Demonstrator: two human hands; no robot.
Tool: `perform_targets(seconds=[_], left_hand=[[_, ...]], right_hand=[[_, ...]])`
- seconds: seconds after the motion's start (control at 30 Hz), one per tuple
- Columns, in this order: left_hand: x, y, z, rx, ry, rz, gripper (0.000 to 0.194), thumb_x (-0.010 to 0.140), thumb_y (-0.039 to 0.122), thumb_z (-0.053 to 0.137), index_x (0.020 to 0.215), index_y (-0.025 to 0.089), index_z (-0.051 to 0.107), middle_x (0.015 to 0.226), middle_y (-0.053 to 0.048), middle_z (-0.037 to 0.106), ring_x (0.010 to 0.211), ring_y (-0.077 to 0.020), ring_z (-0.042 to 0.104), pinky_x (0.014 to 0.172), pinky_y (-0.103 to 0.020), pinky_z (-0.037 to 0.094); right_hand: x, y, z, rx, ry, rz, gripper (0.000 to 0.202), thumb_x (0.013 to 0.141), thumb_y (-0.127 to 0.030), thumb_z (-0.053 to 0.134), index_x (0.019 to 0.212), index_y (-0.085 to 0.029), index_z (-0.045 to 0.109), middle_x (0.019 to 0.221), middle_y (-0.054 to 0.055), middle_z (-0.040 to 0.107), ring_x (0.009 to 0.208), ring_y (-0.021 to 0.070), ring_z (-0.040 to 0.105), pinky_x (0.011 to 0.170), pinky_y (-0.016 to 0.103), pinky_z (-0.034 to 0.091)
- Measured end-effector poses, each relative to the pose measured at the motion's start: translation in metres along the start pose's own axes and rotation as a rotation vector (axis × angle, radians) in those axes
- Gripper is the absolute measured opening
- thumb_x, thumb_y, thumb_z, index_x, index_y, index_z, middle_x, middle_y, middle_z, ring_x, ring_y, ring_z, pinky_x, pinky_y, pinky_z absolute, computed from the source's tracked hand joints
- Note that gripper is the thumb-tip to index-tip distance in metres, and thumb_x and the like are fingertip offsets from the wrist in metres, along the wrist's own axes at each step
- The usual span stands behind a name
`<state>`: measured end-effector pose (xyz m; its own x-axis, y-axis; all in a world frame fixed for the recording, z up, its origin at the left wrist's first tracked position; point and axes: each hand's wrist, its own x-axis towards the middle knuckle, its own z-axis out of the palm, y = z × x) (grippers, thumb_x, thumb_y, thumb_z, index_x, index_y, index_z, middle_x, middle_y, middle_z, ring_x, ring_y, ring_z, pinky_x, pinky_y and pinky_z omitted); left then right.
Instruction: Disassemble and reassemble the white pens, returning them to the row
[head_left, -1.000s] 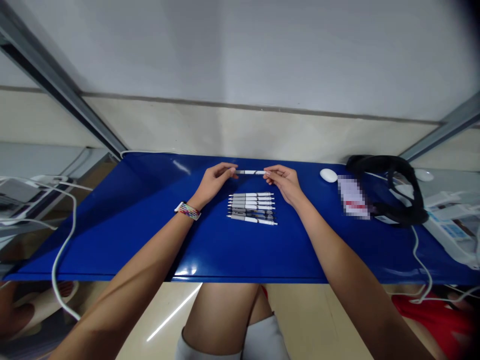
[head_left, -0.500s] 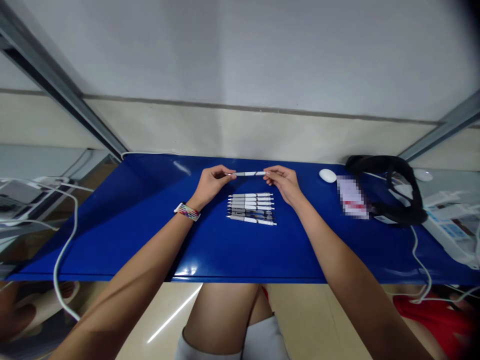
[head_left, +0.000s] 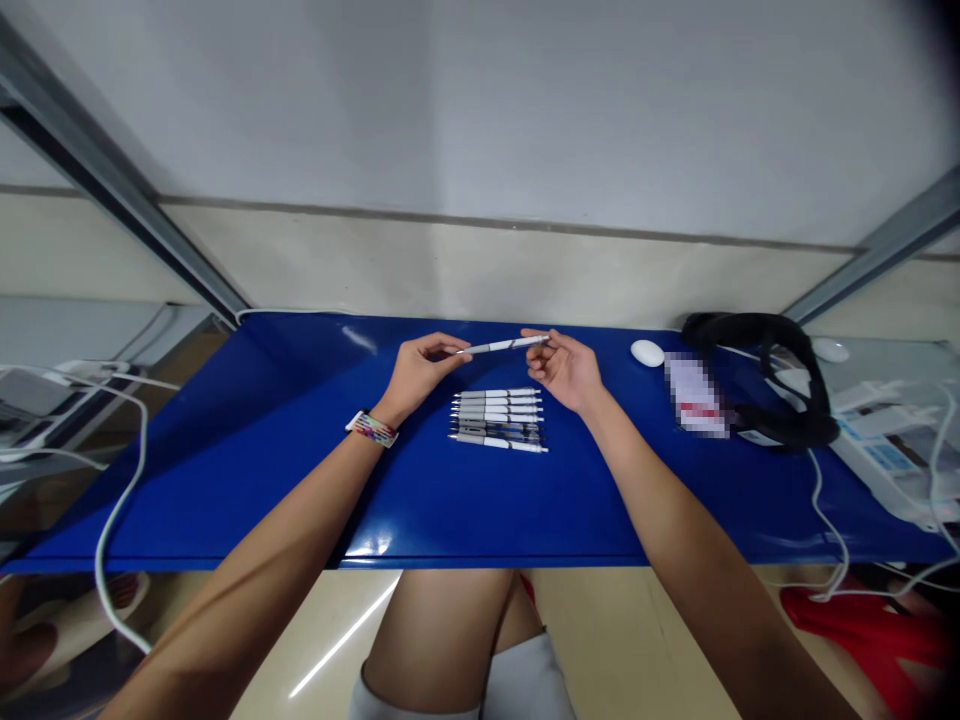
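A white pen with a grey grip (head_left: pixel 504 346) is held above the blue table (head_left: pixel 300 500). Thumb and fingers of my left hand (head_left: pixel 424 372) pinch its grip end. At the other end is my right hand (head_left: pixel 568 370), its fingers curled around the push-button end and partly hiding it. Below the held pen lies a row of several pens (head_left: pixel 496 408), side by side with tips to the left. Most are white and grey; darker, clear-looking ones lie near the front, with a white pen (head_left: pixel 499 442) in front of them.
On the right side of the table are a white oval mouse (head_left: pixel 647 353), a blurred-out paper card (head_left: pixel 699 395) and a black strap (head_left: pixel 814 390). White cables (head_left: pixel 124 510) hang at the left. A wall (head_left: pixel 465 262) stands behind the table.
The pen has tilted, its right end now higher and more exposed. My right hand's fingers have shifted around that end. The row of pens stays the same.
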<state>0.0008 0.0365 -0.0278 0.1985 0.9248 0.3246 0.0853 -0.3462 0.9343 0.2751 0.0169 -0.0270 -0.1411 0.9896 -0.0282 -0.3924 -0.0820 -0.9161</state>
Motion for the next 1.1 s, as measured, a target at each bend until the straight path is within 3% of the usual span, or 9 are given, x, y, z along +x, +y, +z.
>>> perform_targets(seconds=[0.13, 0.33, 0.67, 0.8, 1.1], left_hand=[[0.001, -0.001, 0.001, -0.050, 0.030, -0.019, 0.032, 0.079, 0.043, 0.093, 0.097, 0.019, 0.083, 0.092, -0.008, 0.083, 0.084, -0.0200, 0.075, 0.084, -0.035, 0.060], [0.004, -0.006, 0.001, -0.081, 0.061, -0.031, 0.034, 0.078, 0.044, 0.093, 0.100, 0.019, 0.084, 0.092, -0.007, 0.082, 0.087, -0.0201, 0.076, 0.085, -0.034, 0.061], [0.005, -0.008, 0.000, -0.157, 0.104, -0.036, 0.033, 0.076, 0.041, 0.095, 0.099, 0.020, 0.084, 0.099, -0.008, 0.083, 0.096, -0.0215, 0.077, 0.094, -0.037, 0.061], [0.006, -0.011, 0.000, -0.152, 0.121, -0.036, 0.033, 0.075, 0.040, 0.095, 0.100, 0.021, 0.085, 0.100, -0.007, 0.083, 0.095, -0.0215, 0.077, 0.092, -0.037, 0.061], [0.006, -0.010, 0.003, -0.214, 0.117, -0.039, 0.029, 0.072, 0.035, 0.098, 0.096, 0.022, 0.087, 0.094, -0.004, 0.082, 0.088, -0.0176, 0.074, 0.086, -0.031, 0.059]], right_hand=[[0.000, 0.000, 0.002, 0.026, 0.015, 0.031, 0.040, 0.087, -0.051, 0.073, 0.113, -0.022, 0.080, 0.098, 0.010, 0.082, 0.079, 0.0225, 0.069, 0.062, 0.033, 0.054], [0.002, 0.005, 0.002, 0.087, 0.048, 0.005, 0.035, 0.084, -0.049, 0.077, 0.109, -0.024, 0.077, 0.093, 0.008, 0.077, 0.077, 0.0205, 0.066, 0.057, 0.031, 0.052], [-0.001, 0.002, 0.001, 0.123, -0.068, -0.020, 0.041, 0.090, -0.053, 0.073, 0.119, -0.024, 0.075, 0.091, 0.006, 0.068, 0.075, 0.0165, 0.057, 0.053, 0.027, 0.048], [0.000, 0.005, 0.001, 0.088, -0.058, -0.045, 0.030, 0.088, -0.046, 0.079, 0.109, -0.026, 0.075, 0.083, 0.003, 0.064, 0.070, 0.0153, 0.052, 0.056, 0.028, 0.051], [-0.007, -0.004, 0.015, 0.446, -0.024, 0.077, 0.010, 0.096, -0.028, 0.071, 0.102, -0.020, 0.075, 0.075, 0.000, 0.061, 0.062, 0.0103, 0.048, 0.046, 0.016, 0.047]])
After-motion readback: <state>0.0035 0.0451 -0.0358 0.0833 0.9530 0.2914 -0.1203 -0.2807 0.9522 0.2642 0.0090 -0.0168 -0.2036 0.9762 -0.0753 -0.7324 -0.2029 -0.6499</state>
